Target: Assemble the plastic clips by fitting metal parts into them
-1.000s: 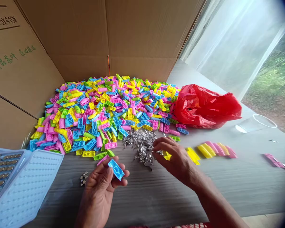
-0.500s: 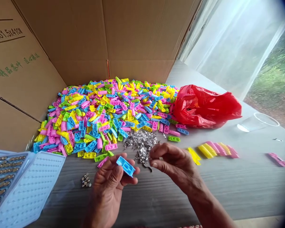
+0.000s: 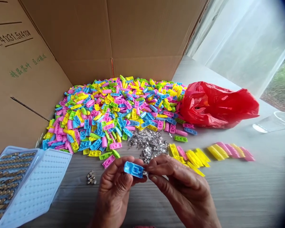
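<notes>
My left hand (image 3: 116, 191) grips a blue plastic casing (image 3: 133, 169) between thumb and fingers, its hollow side with moulded ribs facing up. At the casing's right end, my right hand (image 3: 182, 183) pinches a small shiny metal piece (image 3: 145, 173), mostly hidden by the fingertips. Just beyond the hands lies a heap of small metal parts (image 3: 150, 144). Behind it spreads a big pile of pink, blue, yellow and green casings (image 3: 114, 110). A little cluster of button cells (image 3: 91, 177) sits left of my left hand.
At the left stands an open blister tray (image 3: 49, 180) with rows of button cells. Cardboard walls (image 3: 85, 41) enclose the pile. To the right are a red plastic bag (image 3: 218, 110), a clear cup (image 3: 273, 122), loose yellow casings (image 3: 196, 158) and a yellow-and-pink row (image 3: 230, 151).
My right hand has moved left and down from beside the metal heap to the blue casing's end. The casing has turned more level. The view has shifted slightly left.
</notes>
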Available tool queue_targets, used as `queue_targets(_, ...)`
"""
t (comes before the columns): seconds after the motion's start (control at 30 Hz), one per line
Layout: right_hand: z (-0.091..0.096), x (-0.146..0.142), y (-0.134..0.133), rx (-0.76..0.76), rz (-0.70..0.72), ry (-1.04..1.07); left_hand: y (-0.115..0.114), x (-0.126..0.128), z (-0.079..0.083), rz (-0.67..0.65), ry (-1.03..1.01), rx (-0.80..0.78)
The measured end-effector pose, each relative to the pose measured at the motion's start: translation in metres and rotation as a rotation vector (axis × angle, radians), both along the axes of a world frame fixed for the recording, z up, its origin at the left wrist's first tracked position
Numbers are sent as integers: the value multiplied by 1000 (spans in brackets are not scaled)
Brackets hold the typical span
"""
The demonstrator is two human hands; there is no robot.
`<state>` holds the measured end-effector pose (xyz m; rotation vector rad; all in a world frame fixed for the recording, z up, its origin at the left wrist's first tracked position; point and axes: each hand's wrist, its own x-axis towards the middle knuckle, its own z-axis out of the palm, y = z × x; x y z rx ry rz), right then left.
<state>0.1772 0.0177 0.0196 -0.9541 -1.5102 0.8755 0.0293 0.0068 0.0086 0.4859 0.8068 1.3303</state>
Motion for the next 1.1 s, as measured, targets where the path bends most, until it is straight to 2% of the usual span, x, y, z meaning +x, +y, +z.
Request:
queue_targets(0.2,-3,-4,-1,80,-29,-65,0,0,0,0,23,-6)
queue_targets(0.83,-6,-8,3,78,-4,-102,5,2,1,38,6,-37)
queue_targets(1.1,-6,-9,5,82,-42,-122,3,2,0,40,3,-43)
